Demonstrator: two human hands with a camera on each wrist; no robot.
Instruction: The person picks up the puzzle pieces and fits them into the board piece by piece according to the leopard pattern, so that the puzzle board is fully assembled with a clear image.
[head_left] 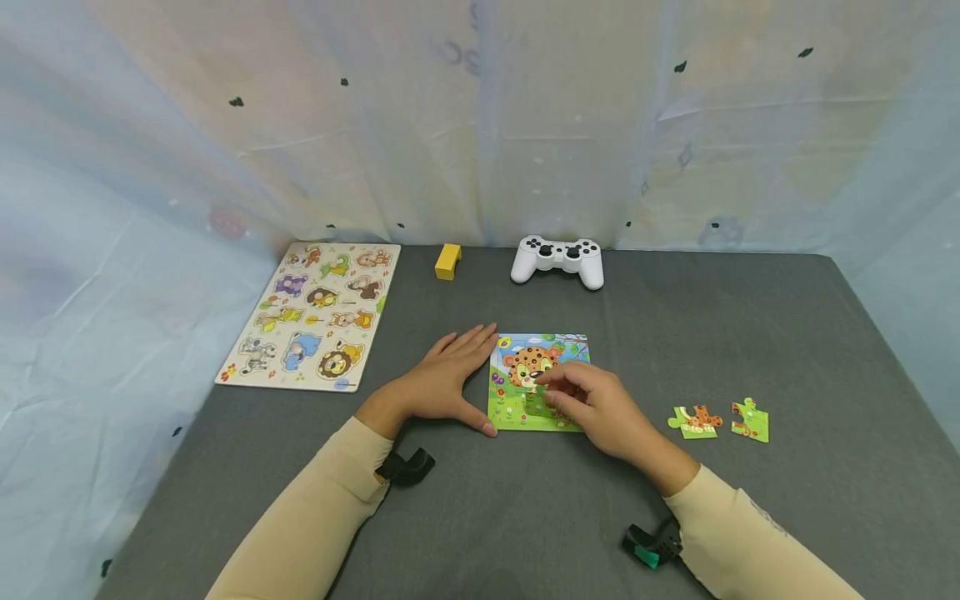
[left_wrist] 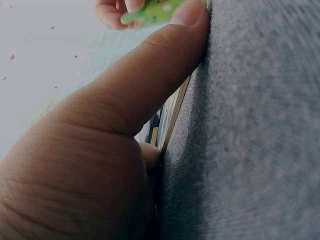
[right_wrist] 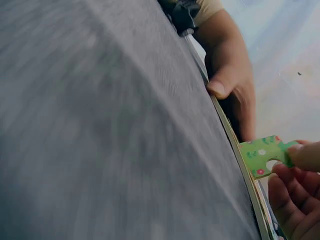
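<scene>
At the middle of the bench (head_left: 517,508), right in front of the person, the right hand (head_left: 588,408) pinches a green puzzle piece (right_wrist: 262,154) between thumb and fingers. From the right wrist you can see its little flowers and a round notch; it is raised on edge by the side of the puzzle board (head_left: 510,417), though I can't tell whether it touches. The left hand (head_left: 450,383) lies spread along that board's left side, fingers straight and thumb held well apart, fingertips by the far corner and thumb by the near one.

The board sits flat between the two hands, showing a spotted leopard's face above green grass, partly covered by the right hand. Off to the right of that hand, two loose pieces (head_left: 697,422) lie side by side with a small gap between them, green with orange bits.

Both arms are in beige sleeves (head_left: 300,517), with a black device (head_left: 405,468) worn at each wrist. Beyond the board rests a white game controller (head_left: 557,260), and left of it a yellow block (head_left: 447,262). Farther left lies a big animal board (head_left: 313,277). A pale curtain (head_left: 555,133) hangs behind the grey-covered bench.
</scene>
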